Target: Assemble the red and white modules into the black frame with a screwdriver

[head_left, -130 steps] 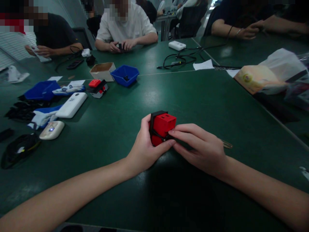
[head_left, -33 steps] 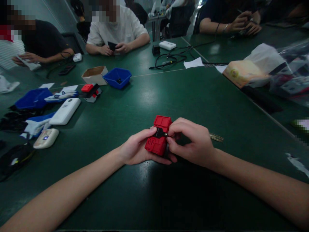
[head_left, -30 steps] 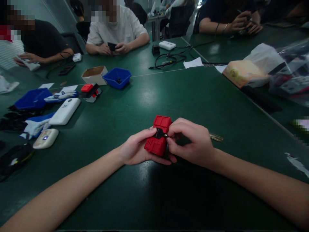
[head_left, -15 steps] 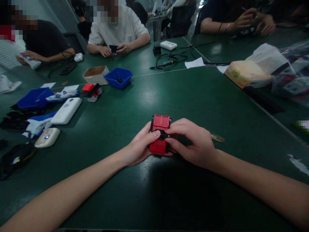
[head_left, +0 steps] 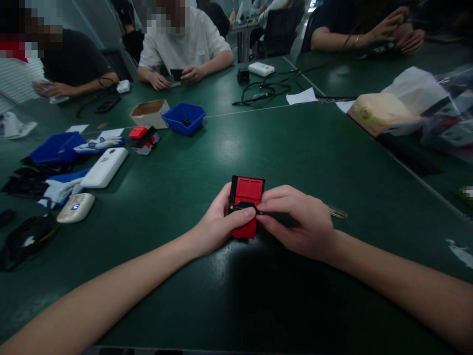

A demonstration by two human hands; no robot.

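A red and black plastic device (head_left: 250,188) with a ribbed red panel is held just over the green table. My left hand (head_left: 222,219) is closed round its left side, the thumb lying across a black crossbar (head_left: 242,205) on its face. A small metal screw head (head_left: 231,207) shows at the bar's left end. At the right end of that bar, my right hand (head_left: 301,219) pinches with thumb and forefinger. The fingertips hide whatever small part may be between them. Just beyond the right hand lie thin brass-coloured strips (head_left: 338,212).
To the left are a white power bank (head_left: 105,167), a cream device with a small screen (head_left: 76,207), gloves (head_left: 99,144) and a similar red-black device (head_left: 143,140). A blue bin (head_left: 184,118) and cardboard box (head_left: 150,114) stand farther back. Co-workers sit across the table (head_left: 229,162).
The device has tilted slightly, and more of its black upper edge shows. My left thumb has slid right along the crossbar. My right hand still pinches at its right end.
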